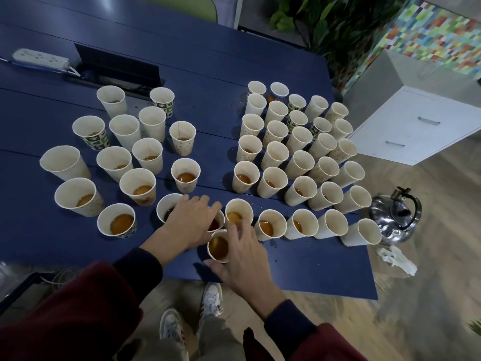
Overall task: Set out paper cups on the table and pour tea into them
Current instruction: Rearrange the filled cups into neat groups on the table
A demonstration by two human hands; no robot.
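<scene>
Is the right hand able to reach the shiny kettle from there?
Probably yes. The kettle stands just past the table on the right, handle up, nothing over it. The right hand, now round a cup of tea, need only clear the near cups.

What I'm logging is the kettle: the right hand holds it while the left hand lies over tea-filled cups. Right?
Wrong on the right hand: the head view shows its thumb and fingers round a tea-filled cup at the near edge of the table, with the kettle standing untouched at the far right. The left hand does lie over tea-filled cups.
</scene>
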